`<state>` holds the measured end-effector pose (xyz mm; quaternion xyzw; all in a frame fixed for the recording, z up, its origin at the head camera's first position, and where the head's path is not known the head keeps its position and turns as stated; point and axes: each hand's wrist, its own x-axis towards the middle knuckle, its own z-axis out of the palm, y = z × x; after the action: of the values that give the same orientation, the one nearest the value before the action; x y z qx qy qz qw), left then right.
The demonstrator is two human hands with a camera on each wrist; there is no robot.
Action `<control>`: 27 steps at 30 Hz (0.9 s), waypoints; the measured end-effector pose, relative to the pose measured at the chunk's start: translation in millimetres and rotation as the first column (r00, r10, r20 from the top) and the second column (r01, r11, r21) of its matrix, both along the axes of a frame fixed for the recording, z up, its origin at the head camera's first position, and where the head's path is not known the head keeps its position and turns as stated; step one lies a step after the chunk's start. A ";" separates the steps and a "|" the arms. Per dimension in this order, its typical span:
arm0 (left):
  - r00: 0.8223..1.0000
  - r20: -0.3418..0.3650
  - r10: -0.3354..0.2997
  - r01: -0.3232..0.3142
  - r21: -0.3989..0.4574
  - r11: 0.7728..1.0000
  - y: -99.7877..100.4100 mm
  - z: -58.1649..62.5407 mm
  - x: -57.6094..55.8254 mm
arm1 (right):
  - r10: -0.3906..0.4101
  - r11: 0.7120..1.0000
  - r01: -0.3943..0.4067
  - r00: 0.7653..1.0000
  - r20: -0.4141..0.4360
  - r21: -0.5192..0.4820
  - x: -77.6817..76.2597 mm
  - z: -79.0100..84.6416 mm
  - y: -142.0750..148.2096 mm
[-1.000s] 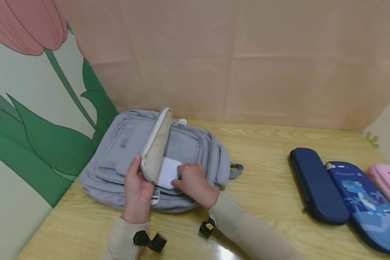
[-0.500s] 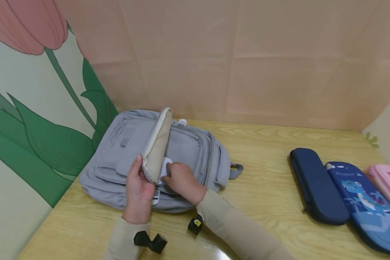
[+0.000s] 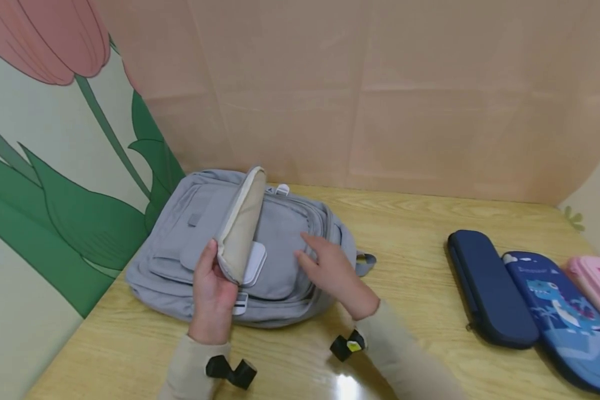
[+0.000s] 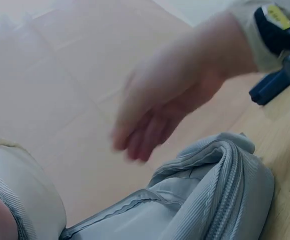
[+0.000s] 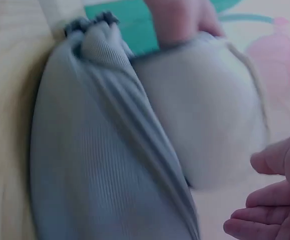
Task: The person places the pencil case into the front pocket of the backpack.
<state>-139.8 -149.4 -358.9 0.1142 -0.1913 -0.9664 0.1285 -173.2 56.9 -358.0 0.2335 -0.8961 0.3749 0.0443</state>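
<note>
gray backpack (image 3: 167,239) flat on bench (image 3: 405,222). left hand (image 3: 214,297) pinching edge of lifted flap (image 3: 246,230). white case (image 3: 256,264) partly hidden by flap. right hand (image 3: 332,272) over bag, fingers loose, holding nothing. far right, 3 more: navy case (image 3: 492,289), dinosaur case (image 3: 562,316), pink case (image 3: 597,286).

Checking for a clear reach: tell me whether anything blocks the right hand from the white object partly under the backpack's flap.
Nothing visible stands between the right hand and the exposed part of the white object. The raised flap, held by the left hand, hides the rest in the head view.
</note>
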 end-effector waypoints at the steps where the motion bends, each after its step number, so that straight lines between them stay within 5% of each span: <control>1: 1.000 0.003 0.004 -0.004 0.000 1.000 0.1 -0.3 0.0 | -0.025 1.000 0.025 1.000 -0.018 0.004 1.2 -0.5 9.4; 6: 1.000 0.004 0.027 -0.027 -0.010 1.000 0.0 -0.6 -0.8 | -0.150 0.987 0.154 0.985 -0.086 0.042 9.5 -5.4 56.9; 13: 1.000 -0.016 -0.004 0.004 -0.003 1.000 -1.1 -0.5 -1.8 | -0.316 0.933 0.321 0.947 -0.057 0.162 25.4 -4.0 125.0; 27: 1.000 -0.007 0.007 -0.007 0.014 1.000 -0.7 -3.6 -0.8 | -0.611 0.715 0.541 0.791 0.019 0.443 40.5 -16.6 231.9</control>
<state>-140.7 -150.0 -362.5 0.1121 -0.1836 -0.9677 0.1317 -132.7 288.9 -374.7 -0.0859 -0.9826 0.1609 0.0348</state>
